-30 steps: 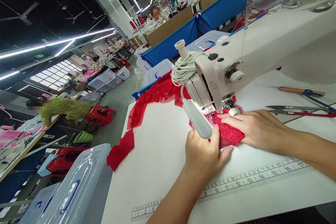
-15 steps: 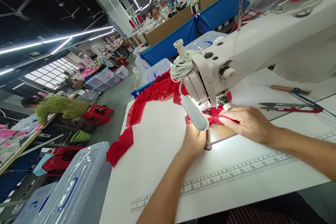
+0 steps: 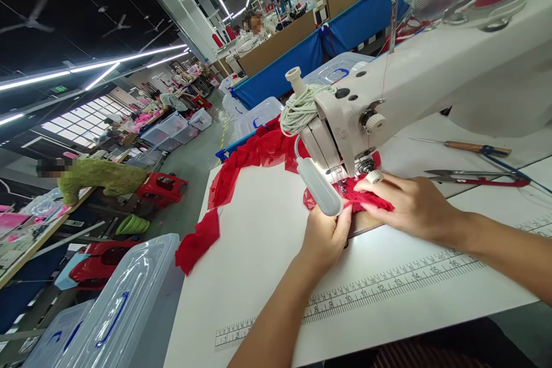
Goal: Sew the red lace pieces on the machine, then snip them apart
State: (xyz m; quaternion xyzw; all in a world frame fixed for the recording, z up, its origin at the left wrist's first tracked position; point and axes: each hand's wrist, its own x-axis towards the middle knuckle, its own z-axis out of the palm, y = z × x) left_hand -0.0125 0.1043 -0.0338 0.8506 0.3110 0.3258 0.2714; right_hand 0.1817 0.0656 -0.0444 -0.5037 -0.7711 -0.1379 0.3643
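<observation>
A piece of red fabric [image 3: 374,200] lies bunched under the needle area of a white sewing machine [image 3: 414,86]. My left hand [image 3: 325,233] pinches the cloth's near edge, its fingertips partly behind the machine's small lamp [image 3: 319,187]. To the right, my right hand [image 3: 416,207] presses on the same fabric, fingers bent over it and the thumb beneath. A chain of red fabric pieces [image 3: 254,155] curves across the table's far left side, with its last piece [image 3: 199,241] at the left edge.
Thread snips [image 3: 478,177] and a wooden-handled awl [image 3: 476,147] lie right of the needle. A printed ruler [image 3: 371,293] runs along the white table's [image 3: 250,259] front. Lidded plastic boxes [image 3: 125,299] stand at left; a person in green [image 3: 103,178] leans over another table.
My right hand has shifted slightly right and flattened over the cloth. More of the red fabric now shows between my hands, and my left thumb has come into view.
</observation>
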